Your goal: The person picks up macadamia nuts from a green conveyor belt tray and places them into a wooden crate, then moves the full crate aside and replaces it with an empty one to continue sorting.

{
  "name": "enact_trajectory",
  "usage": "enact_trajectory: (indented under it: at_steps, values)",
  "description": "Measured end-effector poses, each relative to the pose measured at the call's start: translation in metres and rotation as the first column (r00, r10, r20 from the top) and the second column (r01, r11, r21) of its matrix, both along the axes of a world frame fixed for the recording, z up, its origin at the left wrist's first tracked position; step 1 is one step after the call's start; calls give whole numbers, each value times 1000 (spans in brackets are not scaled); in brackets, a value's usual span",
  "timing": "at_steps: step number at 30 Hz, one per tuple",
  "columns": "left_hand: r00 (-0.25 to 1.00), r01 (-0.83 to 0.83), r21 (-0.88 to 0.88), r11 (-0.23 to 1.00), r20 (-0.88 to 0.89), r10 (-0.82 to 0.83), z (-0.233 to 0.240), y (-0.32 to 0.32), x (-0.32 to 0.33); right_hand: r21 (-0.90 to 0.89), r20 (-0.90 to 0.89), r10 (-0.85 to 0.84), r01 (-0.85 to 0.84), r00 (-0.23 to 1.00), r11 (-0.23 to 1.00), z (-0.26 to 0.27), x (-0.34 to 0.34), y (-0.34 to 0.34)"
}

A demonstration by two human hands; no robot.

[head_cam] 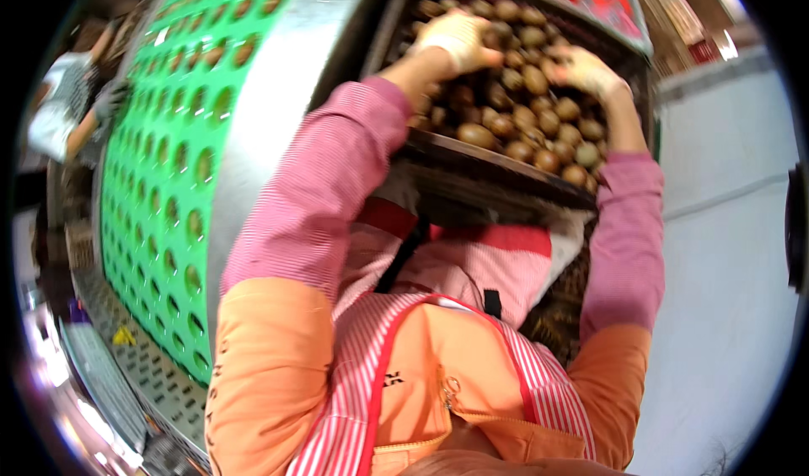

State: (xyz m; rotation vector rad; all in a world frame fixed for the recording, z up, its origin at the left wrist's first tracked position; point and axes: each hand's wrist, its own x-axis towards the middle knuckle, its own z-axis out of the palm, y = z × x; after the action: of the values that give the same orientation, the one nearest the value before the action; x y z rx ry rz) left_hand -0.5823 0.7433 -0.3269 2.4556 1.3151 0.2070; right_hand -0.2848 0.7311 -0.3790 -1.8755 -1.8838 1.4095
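A crate (pixel 499 157) with wooden-looking walls stands before me, filled with round brown and olive-coloured fruits (pixel 534 122). My left hand (pixel 458 39), in a pale glove, lies over the fruits at the crate's far left, its thumb spread from the fingers. Across from it, my right hand (pixel 584 71), gloved alike, rests on the fruits near the right wall. Both hands touch the heap with fingers apart, and neither clearly grips a single fruit. Some fingertips are blurred or hidden among the fruits.
To the left curves a green perforated surface (pixel 167 154) with fruits in some upper holes, edged by a metal band (pixel 272 90). Beyond it is another person's dark-gloved hand (pixel 112 99). A pale wall-like surface (pixel 727 236) stands at right. A perforated metal ledge (pixel 148 372) lies lower left.
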Motion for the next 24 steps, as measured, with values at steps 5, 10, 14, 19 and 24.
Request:
enact_trajectory:
  at_steps: [5,10,14,19,24]
  values:
    - [842,102,-281,954,536,68,51,-39,-40,228,636,-8,-178,772,957,35,-63,-34]
    - [829,-87,-113,990,543,135,108,-77,-154,504,485,-210,-75,849,860,-5,-35,-45]
    - [794,-481,136,866,485,366,115,-83,-295,491,-257,-445,512,858,705,3,-14,-48]
    - [667,-745,244,621,313,676,23,-57,-453,383,-542,-210,462,814,800,91,-160,-55]
    - [511,-758,109,643,711,482,23,-57,-477,613,-371,441,-142,817,777,171,-326,-33]
